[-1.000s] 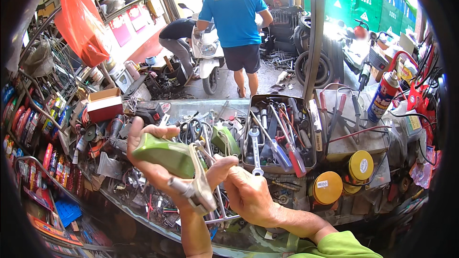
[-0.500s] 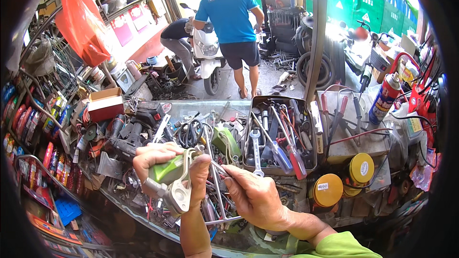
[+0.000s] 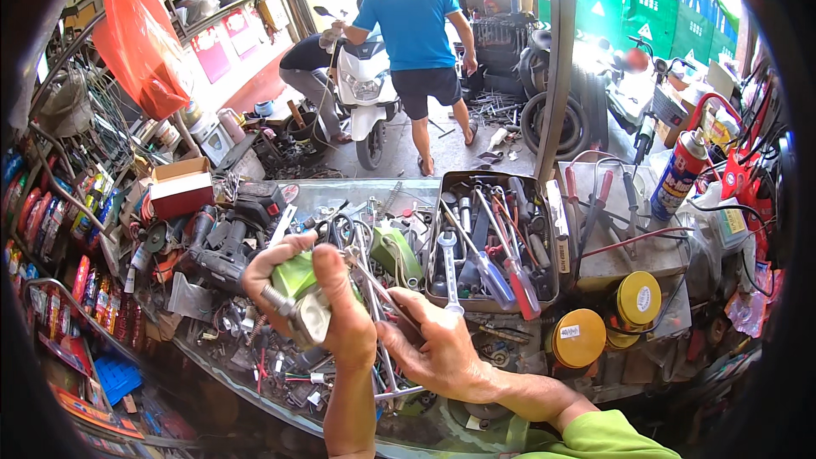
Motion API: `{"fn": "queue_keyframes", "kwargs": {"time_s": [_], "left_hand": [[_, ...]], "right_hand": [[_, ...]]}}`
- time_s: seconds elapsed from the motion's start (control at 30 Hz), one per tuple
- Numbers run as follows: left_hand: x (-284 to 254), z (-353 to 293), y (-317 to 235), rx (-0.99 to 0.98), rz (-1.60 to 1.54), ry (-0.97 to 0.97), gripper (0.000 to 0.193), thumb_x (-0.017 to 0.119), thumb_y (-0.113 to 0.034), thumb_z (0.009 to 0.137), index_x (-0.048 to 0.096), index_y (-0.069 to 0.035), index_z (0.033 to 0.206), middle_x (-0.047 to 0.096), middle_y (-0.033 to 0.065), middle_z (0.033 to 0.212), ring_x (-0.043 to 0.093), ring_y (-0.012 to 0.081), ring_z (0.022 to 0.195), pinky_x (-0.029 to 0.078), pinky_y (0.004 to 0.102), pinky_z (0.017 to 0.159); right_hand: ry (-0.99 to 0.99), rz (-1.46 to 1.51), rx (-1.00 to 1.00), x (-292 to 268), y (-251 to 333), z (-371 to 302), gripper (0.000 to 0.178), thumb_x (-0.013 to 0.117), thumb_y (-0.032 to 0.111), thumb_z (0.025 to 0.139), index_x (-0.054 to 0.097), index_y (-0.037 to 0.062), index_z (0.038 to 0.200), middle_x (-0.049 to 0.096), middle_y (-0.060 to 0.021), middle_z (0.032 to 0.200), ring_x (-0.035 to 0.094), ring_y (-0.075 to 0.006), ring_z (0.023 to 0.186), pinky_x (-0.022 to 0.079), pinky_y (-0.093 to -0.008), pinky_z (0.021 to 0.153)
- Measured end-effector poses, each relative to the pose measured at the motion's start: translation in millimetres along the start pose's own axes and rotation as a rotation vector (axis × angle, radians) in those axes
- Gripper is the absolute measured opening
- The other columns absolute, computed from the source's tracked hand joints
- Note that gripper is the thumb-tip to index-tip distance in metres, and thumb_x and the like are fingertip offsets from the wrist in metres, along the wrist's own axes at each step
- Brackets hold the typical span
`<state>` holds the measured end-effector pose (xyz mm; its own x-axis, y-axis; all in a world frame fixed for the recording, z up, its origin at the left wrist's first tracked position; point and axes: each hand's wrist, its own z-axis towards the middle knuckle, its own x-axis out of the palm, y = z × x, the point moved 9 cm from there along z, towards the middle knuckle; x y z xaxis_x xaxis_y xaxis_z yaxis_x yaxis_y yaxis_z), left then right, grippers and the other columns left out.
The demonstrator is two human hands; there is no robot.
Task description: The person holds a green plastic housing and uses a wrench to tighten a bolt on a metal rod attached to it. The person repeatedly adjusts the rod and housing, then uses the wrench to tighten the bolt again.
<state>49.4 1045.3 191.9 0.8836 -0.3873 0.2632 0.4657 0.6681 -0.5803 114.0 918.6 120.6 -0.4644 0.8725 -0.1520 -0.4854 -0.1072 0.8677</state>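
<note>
Through my head feed, the left hand [image 3: 350, 327] has its fingers and thumb curled round a green part [image 3: 293, 276], holding it above the bench [image 3: 327, 193], left of its middle. A metal fitting [image 3: 312, 320] and a threaded bolt [image 3: 276, 298] on this piece face the near edge. I see the right hand [image 3: 446, 355] just beside it, fingers pinched narrow on a slim metal tool [image 3: 372, 283] that slants toward the green part; whether its tip touches, I cannot tell.

Past the hands, a second green piece [image 3: 393, 252] lies among loose parts toward the bench's far edge. To its right sits an open metal box [image 3: 501, 301] of tools, a wrench [image 3: 450, 272] lying over its near left corner. A red box [image 3: 181, 189] stands by the bench's far left corner; yellow-lidded jars [image 3: 580, 338] sit toward the right end. Beyond the far edge, a person in a blue shirt [image 3: 416, 21] stands beside a white scooter [image 3: 365, 85].
</note>
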Motion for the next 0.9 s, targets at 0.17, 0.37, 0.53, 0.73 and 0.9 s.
{"fn": "queue_keyframes", "kwargs": {"time_s": [0.17,0.37,0.53,0.73,0.9], "left_hand": [[-11,6,-3,0.025,-0.218,-0.121,0.035,0.05,-0.034,0.098,0.044,0.0,0.104,0.062,0.0215,0.097,0.063,0.0286,0.092,0.052,0.0413,0.087],[-9,7,36,-0.572,-0.667,-0.158,0.044,0.046,-0.046,0.098,0.053,-0.003,0.095,0.065,0.0175,0.09,0.066,0.0294,0.084,0.054,0.0433,0.082],[1,-1,69,-0.933,-0.853,-0.099,0.044,0.053,-0.044,0.095,0.063,-0.001,0.09,0.069,0.0163,0.091,0.065,0.0322,0.093,0.049,0.0497,0.089],[-13,1,84,-1.032,-1.056,-0.084,0.032,0.055,-0.032,0.092,0.065,-0.002,0.089,0.068,0.0121,0.091,0.064,0.0291,0.094,0.047,0.0478,0.093],[-18,5,90,-0.989,-1.149,-0.022,0.028,0.048,-0.023,0.091,0.063,0.0,0.085,0.066,0.0122,0.085,0.061,0.028,0.089,0.042,0.0475,0.098]], "right_hand": [[0.232,0.442,0.331,32,-29,-13,0.023,0.063,0.022,0.094,0.055,0.0026,0.102,0.049,0.0014,0.067,0.04,-0.0037,0.055,0.033,-0.0229,0.047],[0.613,1.291,0.792,77,3,-52,0.03,0.041,0.037,0.103,0.047,0.0091,0.093,0.032,0.0031,0.063,0.031,-0.0075,0.048,0.027,-0.0237,0.044],[0.669,1.389,0.784,89,-5,-55,0.044,0.031,0.049,0.103,0.04,0.0104,0.084,0.03,0.0015,0.06,0.025,-0.0098,0.047,0.024,-0.0261,0.043],[0.776,1.197,0.756,108,-11,-63,0.055,0.025,0.058,0.1,0.039,0.0107,0.076,0.027,0.0026,0.061,0.021,-0.0096,0.05,0.021,-0.0256,0.047],[0.754,1.118,0.704,112,-12,-63,0.054,0.034,0.058,0.099,0.04,0.0117,0.073,0.025,0.006,0.061,0.019,-0.006,0.051,0.015,-0.0241,0.045]]}}
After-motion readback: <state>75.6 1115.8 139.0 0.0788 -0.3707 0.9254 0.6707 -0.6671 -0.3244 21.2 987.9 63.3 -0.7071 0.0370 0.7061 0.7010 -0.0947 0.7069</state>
